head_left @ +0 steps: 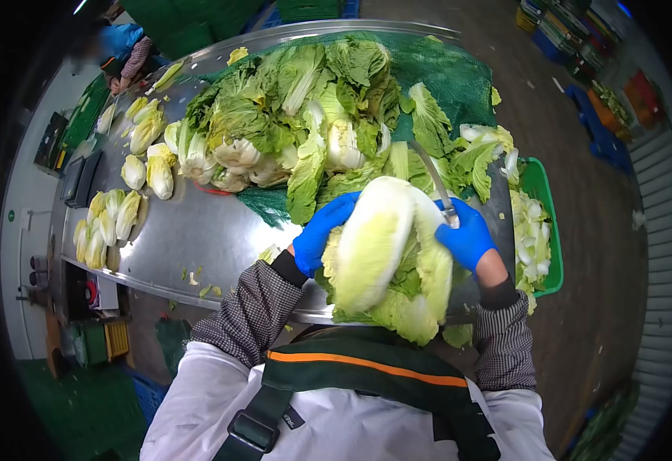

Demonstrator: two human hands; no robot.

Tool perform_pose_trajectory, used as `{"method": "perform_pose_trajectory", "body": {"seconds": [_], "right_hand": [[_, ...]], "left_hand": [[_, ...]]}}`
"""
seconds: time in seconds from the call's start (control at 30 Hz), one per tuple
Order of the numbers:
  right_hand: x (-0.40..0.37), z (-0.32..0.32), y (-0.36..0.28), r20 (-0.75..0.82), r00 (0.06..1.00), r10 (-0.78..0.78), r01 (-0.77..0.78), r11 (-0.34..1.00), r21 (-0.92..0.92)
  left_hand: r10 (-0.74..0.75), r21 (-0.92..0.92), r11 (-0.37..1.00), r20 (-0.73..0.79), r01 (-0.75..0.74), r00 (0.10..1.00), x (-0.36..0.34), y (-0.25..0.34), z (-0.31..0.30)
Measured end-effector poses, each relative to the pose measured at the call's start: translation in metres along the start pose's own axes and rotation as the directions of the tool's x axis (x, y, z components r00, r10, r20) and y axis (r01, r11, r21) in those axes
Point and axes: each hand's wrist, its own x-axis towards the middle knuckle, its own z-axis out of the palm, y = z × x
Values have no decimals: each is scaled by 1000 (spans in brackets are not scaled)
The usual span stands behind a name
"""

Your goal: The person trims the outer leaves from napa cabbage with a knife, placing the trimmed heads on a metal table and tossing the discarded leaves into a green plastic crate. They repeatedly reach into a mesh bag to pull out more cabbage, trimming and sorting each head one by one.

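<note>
A large napa cabbage (374, 242) with loose outer leaves is in front of my chest, at the near edge of the metal table. My left hand (326, 230), in a blue glove, grips its left side, with part of the fingers hidden behind the leaves. In my blue-gloved right hand (468, 234) is a curved knife (433, 170), its blade pointing up and away from me. That hand is close against the cabbage's right side. Just beyond, a heap of untrimmed cabbages (290, 107) lies on green netting (459, 77).
Small trimmed cabbages (105, 223) lie on the left of the metal table (205, 246). A green crate (552, 230) of leaves stands at the table's right end. At the far left a co-worker (125, 50) has hands at the table. Stacked crates (574, 38) stand at upper right.
</note>
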Motion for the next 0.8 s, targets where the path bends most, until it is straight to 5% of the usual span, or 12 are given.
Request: {"method": "perform_pose_trajectory", "body": {"seconds": [0.03,0.13,0.17,0.23,0.27,0.37,0.5,0.53,0.63,0.67,0.77,0.8], "right_hand": [[4,-2,2,9,998,65,-63,992,-113],[8,28,31,-182,978,-101,90,994,-68],[2,32,28,-132,989,-60,45,992,-114],[-12,35,-30,-61,998,11,-23,978,-210],[-17,39,-43,-74,994,-82,52,940,-336],[-19,30,-53,-73,992,-101,61,904,-423],[-1,12,-17,-35,995,-90,68,911,-406],[0,15,-2,-63,994,-94,60,907,-416],[-3,21,-1,-101,993,-63,23,934,-358],[-7,21,-26,-83,996,-15,-8,962,-274],[-2,26,-56,-23,1000,-18,17,999,-47],[4,33,-51,-3,1000,-14,14,1000,20]], "left_hand": [[-27,-58,998,0,27,1000,-3,1,-2],[-121,-218,965,109,143,987,1,7,0],[-163,-302,932,147,202,975,3,0,5],[-244,-268,935,-10,232,970,3,-24,10],[-241,-221,947,-14,232,971,-1,-23,10],[-382,-485,787,100,380,919,-11,-25,-10],[-272,-534,796,106,285,956,-24,-23,-10],[-147,-530,828,107,181,983,-27,-17,-1],[-209,-475,846,122,242,970,-25,5,-3],[-330,-276,915,-93,294,939,-24,18,2],[-98,-42,995,-94,94,991,-7,29,4],[83,130,989,-62,-74,995,2,30,9]]}}
